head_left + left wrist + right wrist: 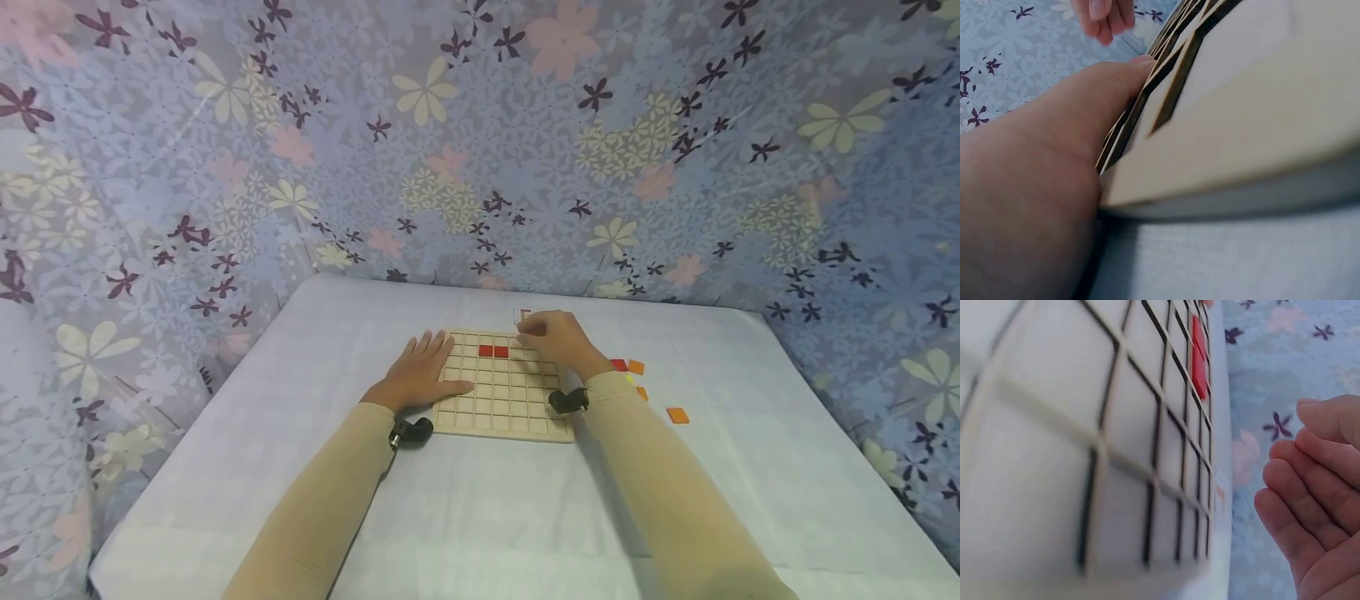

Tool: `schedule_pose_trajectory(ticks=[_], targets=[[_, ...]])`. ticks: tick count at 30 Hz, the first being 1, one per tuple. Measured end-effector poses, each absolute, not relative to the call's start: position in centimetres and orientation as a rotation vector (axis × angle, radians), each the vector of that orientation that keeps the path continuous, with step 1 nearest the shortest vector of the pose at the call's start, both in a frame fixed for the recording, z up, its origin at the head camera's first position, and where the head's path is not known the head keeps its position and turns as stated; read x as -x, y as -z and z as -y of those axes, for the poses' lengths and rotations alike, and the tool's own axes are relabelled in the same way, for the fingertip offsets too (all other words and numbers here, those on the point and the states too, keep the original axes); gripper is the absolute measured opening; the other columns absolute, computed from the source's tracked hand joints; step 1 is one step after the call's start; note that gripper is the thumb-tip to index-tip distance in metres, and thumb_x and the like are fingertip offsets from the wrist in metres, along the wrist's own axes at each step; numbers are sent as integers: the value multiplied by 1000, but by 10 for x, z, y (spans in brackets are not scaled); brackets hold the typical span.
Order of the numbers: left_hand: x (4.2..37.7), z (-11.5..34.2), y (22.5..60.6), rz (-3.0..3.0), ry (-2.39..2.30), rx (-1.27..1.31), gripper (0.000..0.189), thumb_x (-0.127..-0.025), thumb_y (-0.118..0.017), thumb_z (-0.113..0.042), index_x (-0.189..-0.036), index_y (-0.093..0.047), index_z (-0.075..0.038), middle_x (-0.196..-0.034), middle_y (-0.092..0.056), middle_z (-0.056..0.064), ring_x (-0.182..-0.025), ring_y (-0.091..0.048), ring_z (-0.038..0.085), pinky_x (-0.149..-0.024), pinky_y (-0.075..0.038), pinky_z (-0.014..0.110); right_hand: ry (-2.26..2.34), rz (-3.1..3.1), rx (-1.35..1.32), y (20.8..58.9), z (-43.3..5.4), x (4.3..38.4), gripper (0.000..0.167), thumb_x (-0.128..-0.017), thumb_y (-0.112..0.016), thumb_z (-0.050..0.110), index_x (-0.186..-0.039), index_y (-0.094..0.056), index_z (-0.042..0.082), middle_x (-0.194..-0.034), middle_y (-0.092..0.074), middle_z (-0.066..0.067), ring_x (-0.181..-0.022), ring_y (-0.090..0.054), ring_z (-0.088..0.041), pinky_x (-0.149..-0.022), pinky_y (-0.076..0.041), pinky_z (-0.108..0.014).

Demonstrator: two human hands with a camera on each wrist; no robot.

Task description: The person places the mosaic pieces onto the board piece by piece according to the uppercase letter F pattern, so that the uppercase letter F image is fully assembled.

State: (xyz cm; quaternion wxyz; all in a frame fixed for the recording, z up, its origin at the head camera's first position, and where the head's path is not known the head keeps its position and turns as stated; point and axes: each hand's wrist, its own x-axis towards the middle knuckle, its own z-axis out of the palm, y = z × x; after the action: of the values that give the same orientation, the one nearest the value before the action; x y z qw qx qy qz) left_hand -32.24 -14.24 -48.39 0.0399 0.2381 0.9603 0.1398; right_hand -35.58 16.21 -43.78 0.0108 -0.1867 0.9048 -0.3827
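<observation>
A wooden grid board (495,435) lies on the white-covered table, its square cells divided by thin strips. Two red tiles (493,352) sit side by side in cells near the far edge. My left hand (420,372) rests on the board's left side, fingers spread and thumb reaching over the cells. Above the far right part of the board is my right hand (558,337). In the right wrist view its fingers (1310,494) are loosely curled, the thumb lies near the index finger, and no tile shows between them.
A small printed card (517,316) lies just beyond the board's far edge. Right of the board, partly behind the right forearm, are a red tile (618,365) and several orange tiles (636,367); one orange tile (678,415) lies apart. A flowered curtain (480,150) hangs behind the table.
</observation>
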Motion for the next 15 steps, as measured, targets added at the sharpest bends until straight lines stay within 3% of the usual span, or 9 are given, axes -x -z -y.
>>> schedule_pose_trajectory(ticks=[15], targets=[[325, 143, 487, -2936, -410, -720, 113, -93, -46, -83, -169, -15, -6, -174, -9, 17, -159, -2, 37, -126, 3, 49, 1114, -2960, 303, 432, -256, 347, 34, -103, -71, 29, -127, -74, 5, -120, -74, -14, -112, -68, -34, -96, -54, -54]])
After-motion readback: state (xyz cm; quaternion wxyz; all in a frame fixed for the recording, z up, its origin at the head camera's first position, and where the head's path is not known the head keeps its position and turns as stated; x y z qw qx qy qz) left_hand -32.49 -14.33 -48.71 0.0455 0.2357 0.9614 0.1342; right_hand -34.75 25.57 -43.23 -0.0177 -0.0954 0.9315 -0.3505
